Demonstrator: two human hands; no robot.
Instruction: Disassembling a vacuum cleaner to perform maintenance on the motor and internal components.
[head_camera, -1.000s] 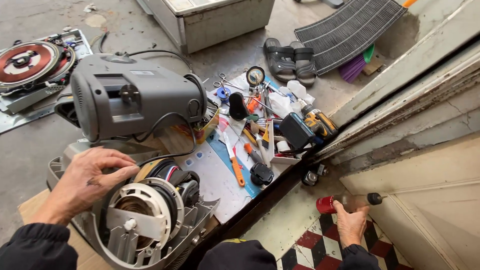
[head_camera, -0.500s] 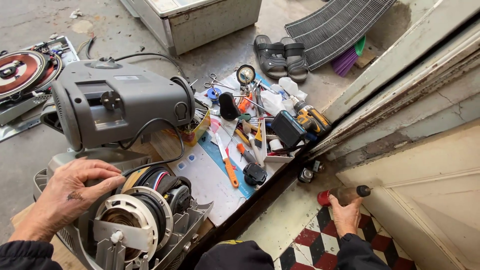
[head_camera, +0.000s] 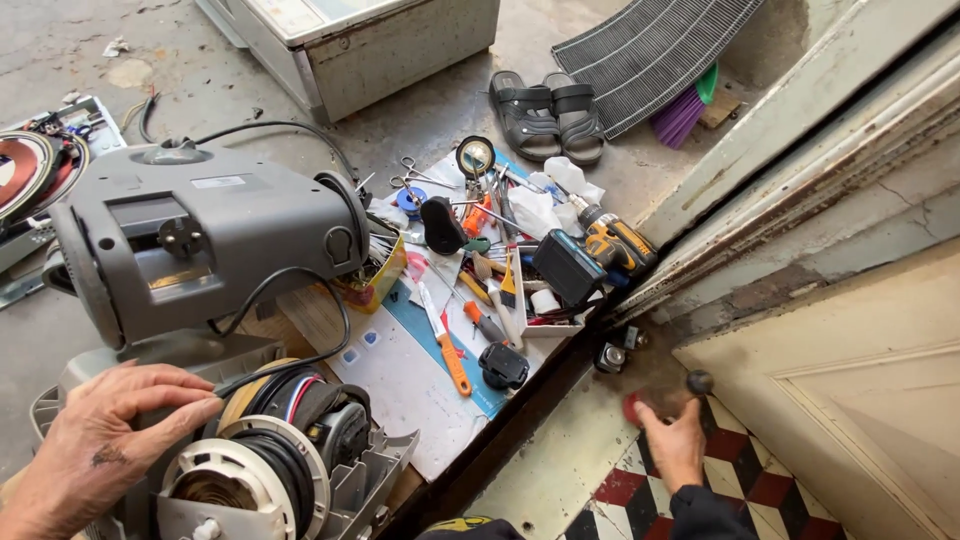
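While the left hand (head_camera: 95, 445) is spread flat with fingers extended, it is rested on the near left of an opened grey appliance (head_camera: 210, 260), its fingertips laid against the dark cable (head_camera: 290, 355) just above a round cord reel (head_camera: 245, 480); nothing is clasped in it. Wound black and red wire is seen in the reel's housing, and the appliance's grey upper body is tilted up behind it.

At the near right, the right hand (head_camera: 672, 440) is set down on the checkered floor (head_camera: 770, 490) beside a pale door (head_camera: 860, 390). Its fingers are curled loosely over a red-handled tool (head_camera: 634, 407), whose dark round end (head_camera: 699, 381) is seen just beyond the fingertips; whether the handle is truly gripped cannot be told, since the hand is blurred.

Between the 2 hands, a white and blue sheet (head_camera: 420, 370) is spread on the concrete, and tools are scattered over it: an orange-handled screwdriver (head_camera: 447, 345), a yellow and black cordless drill (head_camera: 600, 250), scissors (head_camera: 415, 175) and a black plug-like part (head_camera: 502, 365).

Farther off, 2 dark sandals (head_camera: 550, 112) are placed side by side near a ribbed grille (head_camera: 655, 50), and a metal box (head_camera: 370, 40) is stood at the far centre. A round red and white part (head_camera: 30, 175) is lying at the far left.
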